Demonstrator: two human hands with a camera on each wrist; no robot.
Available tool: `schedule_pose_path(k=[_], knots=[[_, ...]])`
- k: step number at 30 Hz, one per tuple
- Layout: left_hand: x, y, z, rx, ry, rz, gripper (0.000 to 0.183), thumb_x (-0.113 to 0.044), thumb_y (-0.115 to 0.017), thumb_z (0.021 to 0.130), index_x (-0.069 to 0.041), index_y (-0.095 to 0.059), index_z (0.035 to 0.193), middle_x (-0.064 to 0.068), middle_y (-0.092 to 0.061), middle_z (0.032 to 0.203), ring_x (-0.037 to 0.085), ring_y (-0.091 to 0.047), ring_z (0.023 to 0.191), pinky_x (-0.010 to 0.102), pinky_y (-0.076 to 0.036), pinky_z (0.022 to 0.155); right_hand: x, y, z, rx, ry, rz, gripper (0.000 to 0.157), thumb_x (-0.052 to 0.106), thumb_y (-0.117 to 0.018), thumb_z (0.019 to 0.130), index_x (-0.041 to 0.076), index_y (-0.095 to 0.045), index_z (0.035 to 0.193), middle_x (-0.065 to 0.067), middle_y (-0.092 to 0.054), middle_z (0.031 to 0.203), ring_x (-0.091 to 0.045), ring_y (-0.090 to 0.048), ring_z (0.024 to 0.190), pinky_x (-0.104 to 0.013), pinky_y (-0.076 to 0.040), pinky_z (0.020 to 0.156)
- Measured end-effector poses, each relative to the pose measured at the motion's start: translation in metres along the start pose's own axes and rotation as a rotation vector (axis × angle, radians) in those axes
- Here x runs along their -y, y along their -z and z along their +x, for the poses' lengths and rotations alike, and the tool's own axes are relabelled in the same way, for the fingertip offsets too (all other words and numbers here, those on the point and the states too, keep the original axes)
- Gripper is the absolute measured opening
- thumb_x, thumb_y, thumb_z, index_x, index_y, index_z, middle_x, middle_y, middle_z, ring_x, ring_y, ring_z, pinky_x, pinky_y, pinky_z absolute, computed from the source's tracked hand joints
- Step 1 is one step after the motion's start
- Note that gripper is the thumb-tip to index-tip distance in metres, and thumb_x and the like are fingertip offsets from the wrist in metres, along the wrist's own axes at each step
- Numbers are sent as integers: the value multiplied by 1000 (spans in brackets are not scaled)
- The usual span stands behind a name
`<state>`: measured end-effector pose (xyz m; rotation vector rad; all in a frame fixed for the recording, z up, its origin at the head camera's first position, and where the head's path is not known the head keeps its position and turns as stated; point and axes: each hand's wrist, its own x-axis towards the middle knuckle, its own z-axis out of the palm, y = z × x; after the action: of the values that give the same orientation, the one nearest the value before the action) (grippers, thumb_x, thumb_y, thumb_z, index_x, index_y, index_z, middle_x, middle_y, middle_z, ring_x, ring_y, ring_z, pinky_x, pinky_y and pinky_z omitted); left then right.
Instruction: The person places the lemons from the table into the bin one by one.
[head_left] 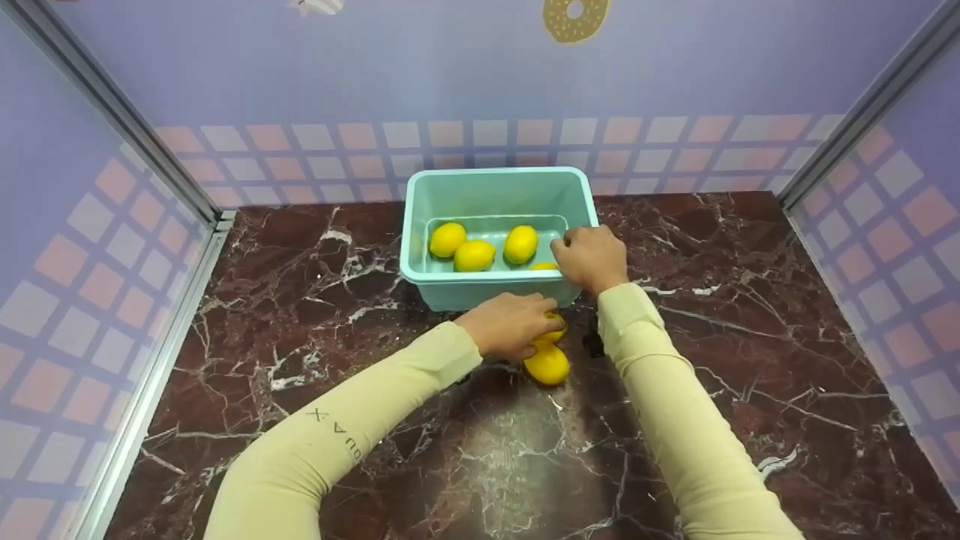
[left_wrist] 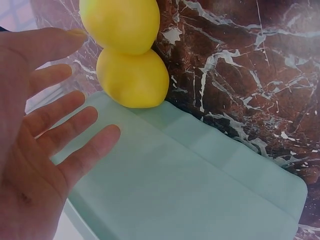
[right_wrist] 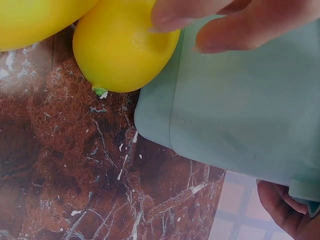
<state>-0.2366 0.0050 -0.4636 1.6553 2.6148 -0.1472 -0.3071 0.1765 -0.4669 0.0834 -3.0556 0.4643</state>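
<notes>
A light teal plastic basin [head_left: 495, 174] holds several yellow lemons [head_left: 520, 244]. My right hand [head_left: 594, 259] grips the basin's right rim near its front corner; in the right wrist view, curled fingers [right_wrist: 280, 207] show around the rim. On the tabletop, one lemon [left_wrist: 132, 77] lies against the basin's front wall, and a second lemon [head_left: 547, 365] touches it on the near side. My left hand [head_left: 514, 326] is over the lemon closer to the basin. Seen from the left wrist, its fingers [left_wrist: 87, 155] are spread and nearly straight, beside the lemons.
Dark red marbled tabletop [head_left: 315, 300] surrounds the basin. Behind it stands a lilac wall [head_left: 480, 75] with a pink and white checked band. Side panels with metal edges [head_left: 150, 375] rise at left and right.
</notes>
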Motion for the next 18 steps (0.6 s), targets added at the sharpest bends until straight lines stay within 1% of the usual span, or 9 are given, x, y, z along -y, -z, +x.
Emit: schedule_pose_path(k=[8, 15, 18], knots=[[-1, -5, 5, 12, 0, 23, 33, -21, -70, 83, -19, -67, 115, 3, -59, 110, 21, -58, 97, 35, -56, 74, 1, 2, -1, 9, -5, 1, 43, 40, -39, 94, 11, -60, 70, -12, -65, 79, -36, -60, 87, -52, -48, 76], [-2, -10, 8, 35, 10, 26, 34, -23, -68, 85, -21, -67, 119, 2, -62, 118, 21, -58, 105, 35, -54, 85, 0, 1, 1, 10, -6, -10, 44, 41, -39, 94, 11, -64, 75, -12, -66, 81, -35, -60, 85, -51, -50, 74], [-2, -11, 8, 37, 13, 16, 33, -22, -67, 86, -20, -67, 119, 2, -61, 119, 21, -58, 106, 36, -54, 84, 0, 1, 1, 13, -8, -10, 44, 41, -39, 94, 10, -65, 77, -12, -67, 83, -35, -60, 86, -52, -50, 75]])
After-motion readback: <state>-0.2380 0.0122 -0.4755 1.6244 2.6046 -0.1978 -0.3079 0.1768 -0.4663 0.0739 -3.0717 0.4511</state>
